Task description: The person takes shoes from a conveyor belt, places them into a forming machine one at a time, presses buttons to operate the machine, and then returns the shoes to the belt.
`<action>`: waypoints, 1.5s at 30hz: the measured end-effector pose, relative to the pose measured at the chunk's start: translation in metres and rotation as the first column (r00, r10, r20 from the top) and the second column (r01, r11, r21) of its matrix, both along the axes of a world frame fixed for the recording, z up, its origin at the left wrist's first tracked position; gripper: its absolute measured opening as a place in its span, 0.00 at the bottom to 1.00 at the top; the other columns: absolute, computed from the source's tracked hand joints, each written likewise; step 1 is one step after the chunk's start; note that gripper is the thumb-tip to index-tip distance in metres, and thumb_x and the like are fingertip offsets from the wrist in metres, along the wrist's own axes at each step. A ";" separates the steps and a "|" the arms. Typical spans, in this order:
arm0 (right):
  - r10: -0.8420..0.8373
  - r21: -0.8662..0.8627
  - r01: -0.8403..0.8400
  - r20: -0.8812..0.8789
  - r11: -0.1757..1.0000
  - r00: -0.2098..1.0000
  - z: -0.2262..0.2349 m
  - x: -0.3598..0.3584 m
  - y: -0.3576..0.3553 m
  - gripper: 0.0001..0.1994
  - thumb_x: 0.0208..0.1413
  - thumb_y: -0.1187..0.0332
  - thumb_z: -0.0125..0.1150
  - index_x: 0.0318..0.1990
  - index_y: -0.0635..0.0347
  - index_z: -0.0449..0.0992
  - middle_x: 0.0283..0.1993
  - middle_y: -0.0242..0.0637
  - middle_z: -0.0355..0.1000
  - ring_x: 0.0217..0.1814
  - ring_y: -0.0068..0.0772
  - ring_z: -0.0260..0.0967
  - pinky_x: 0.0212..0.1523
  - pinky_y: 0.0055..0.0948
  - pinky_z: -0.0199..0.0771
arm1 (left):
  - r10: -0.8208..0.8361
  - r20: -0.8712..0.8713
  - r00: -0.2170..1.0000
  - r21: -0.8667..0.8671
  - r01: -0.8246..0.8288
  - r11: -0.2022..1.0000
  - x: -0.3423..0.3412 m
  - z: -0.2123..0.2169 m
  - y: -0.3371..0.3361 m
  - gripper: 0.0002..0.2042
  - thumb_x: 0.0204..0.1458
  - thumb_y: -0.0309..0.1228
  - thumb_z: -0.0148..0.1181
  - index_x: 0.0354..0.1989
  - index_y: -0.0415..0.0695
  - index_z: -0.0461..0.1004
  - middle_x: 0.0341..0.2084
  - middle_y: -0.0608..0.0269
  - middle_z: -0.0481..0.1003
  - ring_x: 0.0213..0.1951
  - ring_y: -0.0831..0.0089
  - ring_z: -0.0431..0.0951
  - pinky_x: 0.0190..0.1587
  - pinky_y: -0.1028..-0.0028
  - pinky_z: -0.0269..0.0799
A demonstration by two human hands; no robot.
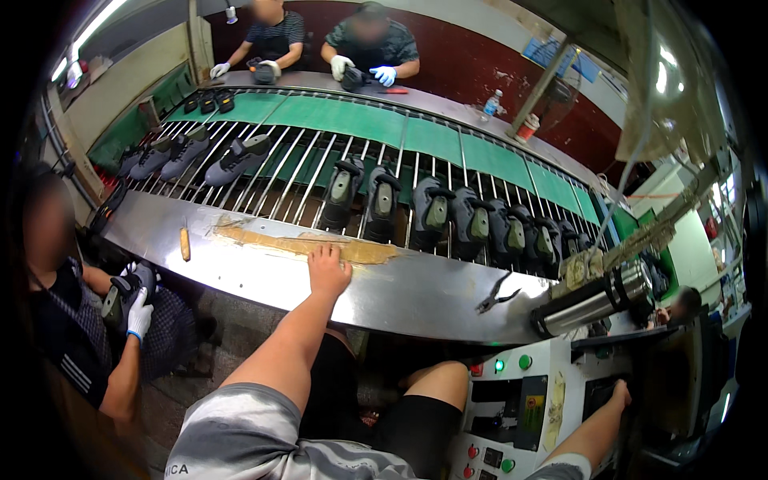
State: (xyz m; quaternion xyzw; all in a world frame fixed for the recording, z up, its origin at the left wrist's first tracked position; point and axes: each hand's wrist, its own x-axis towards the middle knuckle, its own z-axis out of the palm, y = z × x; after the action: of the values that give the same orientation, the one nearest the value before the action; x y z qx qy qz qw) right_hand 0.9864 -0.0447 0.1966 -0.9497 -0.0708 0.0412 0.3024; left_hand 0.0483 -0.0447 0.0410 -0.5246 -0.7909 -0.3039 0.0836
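Observation:
My left hand (329,270) lies flat with its fingers stretched out on the steel ledge (400,288), at the edge of a strip of brown tape (360,250). It holds nothing. At the lower right, my right hand (622,393) reaches to the dark side of a white control box (524,424) with red and green buttons; its fingers are mostly hidden. Beyond the ledge, several grey and black shoes on green lasts (381,204) stand on a roller conveyor. More grey shoes (238,160) lie on their sides toward the left.
Pliers (498,294) and a wooden-handled tool (186,244) lie on the ledge. A steel flask (596,300) rests at its right end. A co-worker on the left holds a shoe (132,292); two people in gloves handle shoes across the conveyor. A bottle (491,104) stands on the far ledge.

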 end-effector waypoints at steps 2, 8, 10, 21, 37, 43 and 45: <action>-0.126 0.094 0.111 0.171 0.989 0.977 -0.014 -0.003 -0.028 0.45 0.43 0.49 0.67 0.62 0.72 0.53 0.62 0.60 0.61 0.64 0.56 0.61 0.62 0.50 0.62 | -0.021 0.002 1.000 -0.026 0.021 0.999 0.003 0.001 -0.003 0.21 0.45 0.38 0.57 0.46 0.38 0.72 0.51 0.49 0.70 0.56 0.53 0.65 0.60 0.51 0.56; -0.203 0.376 -0.015 0.533 0.927 0.821 0.037 -0.211 -0.096 0.47 0.46 0.44 0.68 0.66 0.64 0.52 0.58 0.50 0.68 0.55 0.53 0.70 0.52 0.44 0.74 | 0.013 0.001 1.000 -0.051 -0.013 0.999 -0.005 0.002 -0.012 0.23 0.45 0.39 0.57 0.49 0.38 0.71 0.53 0.49 0.68 0.58 0.52 0.64 0.62 0.50 0.54; -0.182 0.478 -0.236 0.676 0.846 0.714 0.006 -0.220 -0.112 0.44 0.45 0.51 0.72 0.63 0.68 0.58 0.56 0.50 0.68 0.56 0.50 0.69 0.53 0.44 0.73 | 0.005 0.021 1.000 -0.035 -0.004 0.999 -0.009 -0.002 -0.009 0.22 0.45 0.39 0.57 0.48 0.38 0.72 0.53 0.49 0.68 0.58 0.51 0.64 0.62 0.49 0.54; 0.524 0.846 -0.431 0.224 0.315 0.822 -0.029 -0.437 -0.147 0.14 0.49 0.72 0.69 0.41 0.73 0.79 0.48 0.43 0.76 0.47 0.36 0.72 0.52 0.33 0.70 | -0.235 0.743 0.626 0.180 0.151 0.972 0.026 -0.026 -0.151 0.20 0.44 0.31 0.63 0.48 0.42 0.74 0.41 0.51 0.75 0.43 0.55 0.76 0.48 0.62 0.72; 0.809 0.453 -0.675 0.242 -0.582 -0.535 0.058 -0.781 -0.110 0.20 0.47 0.66 0.68 0.50 0.59 0.75 0.55 0.42 0.68 0.59 0.41 0.65 0.55 0.34 0.67 | -0.736 0.351 -0.578 0.749 -0.298 0.591 -0.105 0.099 -0.193 0.46 0.40 0.52 0.60 0.66 0.35 0.54 0.59 0.41 0.64 0.58 0.46 0.68 0.60 0.50 0.66; 0.900 0.217 -0.881 0.219 -0.421 -0.376 -0.084 -0.789 -0.017 0.14 0.44 0.66 0.67 0.40 0.59 0.75 0.47 0.41 0.70 0.53 0.42 0.67 0.51 0.34 0.69 | -0.695 0.667 -0.269 0.570 -0.416 0.708 -0.230 0.025 -0.110 0.33 0.49 0.44 0.55 0.58 0.31 0.63 0.53 0.45 0.71 0.54 0.52 0.73 0.58 0.57 0.68; 0.895 0.100 -0.912 0.261 -0.398 -0.362 -0.114 -0.809 0.021 0.11 0.44 0.65 0.65 0.34 0.58 0.73 0.40 0.41 0.70 0.47 0.44 0.68 0.46 0.36 0.70 | -0.625 0.755 -0.199 0.526 -0.385 0.758 -0.258 0.037 -0.056 0.26 0.51 0.38 0.58 0.53 0.30 0.67 0.51 0.48 0.72 0.50 0.58 0.75 0.56 0.61 0.70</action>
State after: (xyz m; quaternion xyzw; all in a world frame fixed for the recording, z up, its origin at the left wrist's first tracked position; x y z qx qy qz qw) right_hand 0.1773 -0.0239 0.0825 -0.4216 -0.8368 0.2328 0.2603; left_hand -0.2098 -0.1009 0.0779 -0.1108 -0.3330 -0.8361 -0.4216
